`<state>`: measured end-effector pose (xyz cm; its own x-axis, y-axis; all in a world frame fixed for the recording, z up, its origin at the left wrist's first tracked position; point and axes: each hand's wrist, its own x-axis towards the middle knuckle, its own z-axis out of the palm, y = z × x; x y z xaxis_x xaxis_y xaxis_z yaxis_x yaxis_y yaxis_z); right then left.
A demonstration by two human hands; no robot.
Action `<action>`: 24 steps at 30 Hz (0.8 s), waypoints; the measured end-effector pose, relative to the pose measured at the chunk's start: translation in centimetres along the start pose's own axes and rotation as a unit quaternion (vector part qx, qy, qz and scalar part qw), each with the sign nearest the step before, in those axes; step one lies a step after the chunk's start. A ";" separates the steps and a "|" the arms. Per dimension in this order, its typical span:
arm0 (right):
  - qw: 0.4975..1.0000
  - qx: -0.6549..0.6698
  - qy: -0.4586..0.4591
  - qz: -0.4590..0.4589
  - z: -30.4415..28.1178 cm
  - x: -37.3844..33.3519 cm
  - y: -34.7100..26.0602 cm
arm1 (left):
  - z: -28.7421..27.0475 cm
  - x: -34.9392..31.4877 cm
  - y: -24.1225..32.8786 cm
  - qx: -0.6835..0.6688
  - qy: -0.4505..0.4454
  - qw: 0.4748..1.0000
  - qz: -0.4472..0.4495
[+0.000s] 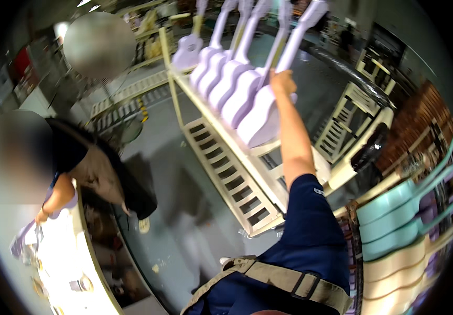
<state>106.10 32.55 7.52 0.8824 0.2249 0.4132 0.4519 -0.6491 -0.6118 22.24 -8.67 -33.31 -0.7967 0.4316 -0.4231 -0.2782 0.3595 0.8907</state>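
Observation:
Stretched far forward, my right hand [282, 83] is closed around the lower neck of the nearest lilac guitar [262, 119]. That guitar stands upright at the near end of a row of similar lilac guitars [221, 79], bodies down and necks up. The row rests on a cream slatted rack cart [221, 128]. My fingers are partly hidden behind the neck. Out of view is my left hand.
At left, a co-worker [79, 157] leans over a brightly lit bench [74, 252], holding a lilac piece. Mint guitars [389, 210] and cream guitar bodies [394, 268] stand racked at right. Another slatted cart [342, 121] and a dark plastic-wrapped bundle [371, 147] are beyond.

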 end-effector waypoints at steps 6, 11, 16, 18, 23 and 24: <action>0.986 0.016 0.015 -0.163 -8.3 -8.5 -2.2 | 6.8 -1.1 0.6 0.169 -0.135 0.976 0.022; 0.789 0.288 -0.247 -0.483 -15.3 -23.7 -4.2 | 13.8 -7.3 8.1 0.187 -0.300 0.868 0.348; 0.385 0.287 -0.417 -0.771 -16.8 -42.6 -4.1 | 14.8 -20.9 25.5 -0.079 -0.412 0.797 0.434; 0.251 0.238 -0.497 -0.796 -16.1 -49.7 -2.9 | 13.1 -22.4 28.5 -0.195 -0.438 0.767 0.427; 0.057 0.163 -0.606 -0.776 -21.9 -64.0 -7.2 | 2.1 -17.2 28.1 -0.405 -0.497 0.677 0.361; 0.071 0.189 -0.590 -0.781 -23.5 -65.9 -8.3 | -0.9 -16.3 27.6 -0.433 -0.450 0.700 0.347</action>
<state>41.10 6.01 1.24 -0.9893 -0.1425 -0.0324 -0.1066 0.8550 -0.5075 27.11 -6.50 -1.65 -0.3496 0.7398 0.5749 -0.5225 -0.6633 0.5358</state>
